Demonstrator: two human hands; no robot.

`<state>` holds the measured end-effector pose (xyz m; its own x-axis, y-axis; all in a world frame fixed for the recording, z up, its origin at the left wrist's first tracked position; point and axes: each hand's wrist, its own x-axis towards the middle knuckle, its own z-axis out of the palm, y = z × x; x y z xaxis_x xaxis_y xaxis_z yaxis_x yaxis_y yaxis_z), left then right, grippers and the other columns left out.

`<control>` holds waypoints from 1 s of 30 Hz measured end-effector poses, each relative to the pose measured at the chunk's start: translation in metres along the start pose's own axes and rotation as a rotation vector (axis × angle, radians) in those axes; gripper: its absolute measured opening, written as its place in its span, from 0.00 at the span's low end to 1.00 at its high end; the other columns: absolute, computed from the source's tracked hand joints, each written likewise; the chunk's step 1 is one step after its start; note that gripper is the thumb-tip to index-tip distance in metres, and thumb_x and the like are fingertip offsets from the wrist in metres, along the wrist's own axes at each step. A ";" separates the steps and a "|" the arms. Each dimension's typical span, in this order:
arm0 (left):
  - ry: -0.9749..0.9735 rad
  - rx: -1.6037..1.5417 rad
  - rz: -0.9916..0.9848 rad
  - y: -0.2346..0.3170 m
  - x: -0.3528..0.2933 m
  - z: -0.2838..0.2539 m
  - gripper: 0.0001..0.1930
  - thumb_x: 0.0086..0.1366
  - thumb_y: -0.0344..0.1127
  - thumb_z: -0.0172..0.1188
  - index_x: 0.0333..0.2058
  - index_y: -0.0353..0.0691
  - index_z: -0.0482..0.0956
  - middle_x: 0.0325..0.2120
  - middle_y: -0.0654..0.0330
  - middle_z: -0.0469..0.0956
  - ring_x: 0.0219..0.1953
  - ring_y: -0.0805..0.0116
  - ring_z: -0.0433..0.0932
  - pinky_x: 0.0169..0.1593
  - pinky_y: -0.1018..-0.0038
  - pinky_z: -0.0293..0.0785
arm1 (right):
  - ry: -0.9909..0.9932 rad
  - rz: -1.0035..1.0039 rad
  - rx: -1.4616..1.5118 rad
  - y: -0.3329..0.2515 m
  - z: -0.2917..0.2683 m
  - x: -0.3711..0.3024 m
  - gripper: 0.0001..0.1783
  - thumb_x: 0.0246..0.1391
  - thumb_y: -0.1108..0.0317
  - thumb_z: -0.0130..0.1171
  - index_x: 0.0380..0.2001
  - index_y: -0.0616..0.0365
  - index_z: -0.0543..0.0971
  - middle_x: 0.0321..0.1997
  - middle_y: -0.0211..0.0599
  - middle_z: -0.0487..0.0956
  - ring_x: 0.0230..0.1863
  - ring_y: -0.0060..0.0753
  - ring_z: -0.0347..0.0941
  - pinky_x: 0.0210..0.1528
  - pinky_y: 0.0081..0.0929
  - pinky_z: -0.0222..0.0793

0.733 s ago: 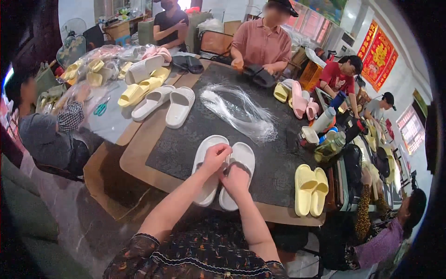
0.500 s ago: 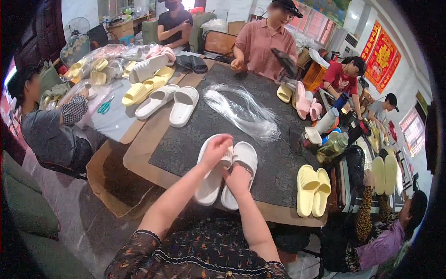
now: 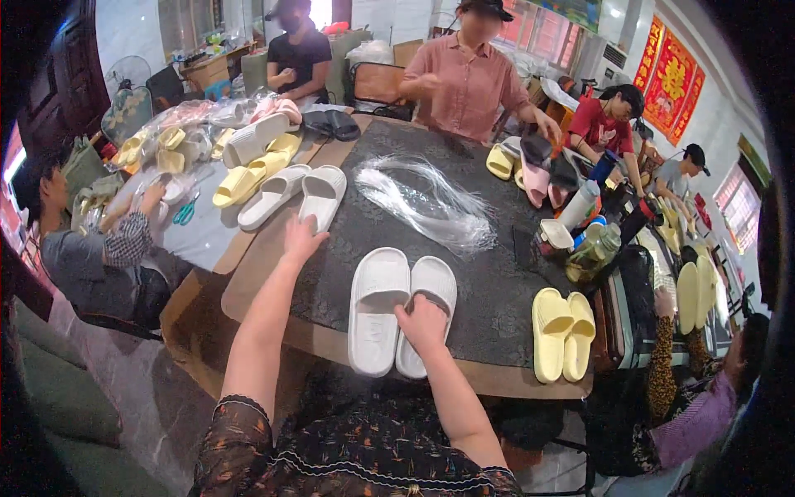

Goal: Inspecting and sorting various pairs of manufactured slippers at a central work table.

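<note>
In the head view, the left hand point(image 3: 305, 238) reaches forward to the farther grey-white pair, its fingertips at the heel end of the right-hand slipper point(image 3: 324, 189); the thumb stands out to the side, and I cannot tell whether the fingers have closed on the heel. The other slipper point(image 3: 273, 199) of that pair lies just to its left.

The right hand point(image 3: 426, 321) lies over the nearer pair: its fingers go in beneath the strap of the right slipper point(image 3: 436, 273), where their grip is hidden, and its thumb points across toward the left slipper point(image 3: 377, 333). These 2 lie side by side, toes pointing away, at the near edge of the desk point(image 3: 501, 375). A loop of clear strands point(image 3: 465, 228) lies beyond them, and a yellow pair point(image 3: 551, 325) to their right.

Among the containers at right, a white-lidded jar point(image 3: 556, 235) holds something dark, too small to tell; beside it stand a see-through greenish bottle point(image 3: 595, 258) and a white bottle point(image 3: 581, 204). At far left, clear plastic bags point(image 3: 192, 146) lie around yellow and pale slippers, with turquoise scissors point(image 3: 186, 214) nearby.
</note>
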<state>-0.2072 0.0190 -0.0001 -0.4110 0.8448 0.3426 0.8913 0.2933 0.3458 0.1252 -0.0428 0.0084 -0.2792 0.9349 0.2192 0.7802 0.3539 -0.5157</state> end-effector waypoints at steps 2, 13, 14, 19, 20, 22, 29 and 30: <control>0.127 -0.041 0.121 -0.017 -0.007 0.011 0.25 0.50 0.47 0.66 0.44 0.39 0.74 0.48 0.35 0.67 0.48 0.40 0.68 0.52 0.54 0.65 | 0.000 -0.031 -0.004 -0.003 0.003 0.000 0.22 0.48 0.50 0.58 0.26 0.61 0.74 0.22 0.50 0.78 0.26 0.53 0.76 0.32 0.46 0.71; 0.130 -0.149 0.214 0.045 -0.147 -0.040 0.22 0.45 0.42 0.69 0.39 0.41 0.77 0.39 0.46 0.68 0.45 0.45 0.66 0.50 0.56 0.66 | 0.159 0.028 0.125 0.016 -0.006 -0.012 0.17 0.49 0.56 0.56 0.26 0.61 0.72 0.21 0.49 0.77 0.24 0.53 0.76 0.30 0.47 0.70; 0.126 -0.150 0.215 0.048 -0.160 -0.051 0.22 0.45 0.42 0.69 0.39 0.41 0.77 0.39 0.46 0.68 0.45 0.45 0.66 0.50 0.56 0.66 | 0.172 0.036 0.154 0.015 -0.012 -0.016 0.15 0.49 0.58 0.57 0.25 0.61 0.71 0.20 0.48 0.77 0.23 0.53 0.75 0.29 0.48 0.69; -0.090 -0.177 0.280 0.067 -0.217 -0.084 0.25 0.43 0.42 0.70 0.42 0.43 0.76 0.39 0.47 0.67 0.46 0.47 0.66 0.50 0.58 0.67 | 0.244 0.064 0.178 0.040 -0.049 -0.044 0.14 0.49 0.61 0.57 0.24 0.62 0.70 0.20 0.50 0.76 0.25 0.55 0.74 0.30 0.46 0.69; -0.153 -0.224 0.275 0.073 -0.227 -0.090 0.26 0.43 0.43 0.70 0.42 0.43 0.76 0.40 0.48 0.66 0.46 0.48 0.66 0.50 0.58 0.67 | 0.277 0.079 0.150 0.046 -0.063 -0.050 0.12 0.49 0.63 0.57 0.25 0.62 0.70 0.21 0.50 0.76 0.26 0.56 0.74 0.30 0.46 0.69; -0.225 -0.283 0.270 0.087 -0.244 -0.094 0.26 0.44 0.46 0.70 0.43 0.44 0.75 0.41 0.48 0.66 0.46 0.49 0.65 0.50 0.59 0.66 | 0.347 0.117 0.096 0.052 -0.093 -0.056 0.09 0.48 0.67 0.57 0.27 0.61 0.71 0.23 0.52 0.76 0.28 0.58 0.74 0.31 0.47 0.68; -0.378 -0.469 0.618 0.126 -0.240 -0.074 0.26 0.51 0.43 0.68 0.48 0.41 0.73 0.44 0.50 0.71 0.49 0.50 0.69 0.53 0.59 0.67 | 0.625 0.311 -0.261 0.113 -0.178 -0.052 0.12 0.47 0.71 0.56 0.36 0.62 0.70 0.29 0.55 0.77 0.34 0.61 0.74 0.36 0.51 0.68; -0.404 -0.502 0.703 0.129 -0.234 -0.073 0.26 0.51 0.42 0.68 0.48 0.40 0.73 0.44 0.51 0.71 0.50 0.50 0.69 0.54 0.59 0.67 | 0.596 0.360 -0.292 0.121 -0.191 -0.048 0.12 0.48 0.69 0.55 0.36 0.62 0.70 0.28 0.55 0.77 0.34 0.61 0.75 0.36 0.50 0.68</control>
<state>-0.0099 -0.1731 0.0279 0.3686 0.8730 0.3193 0.6843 -0.4873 0.5425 0.3395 -0.0498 0.0939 0.3062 0.7894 0.5320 0.9058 -0.0698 -0.4179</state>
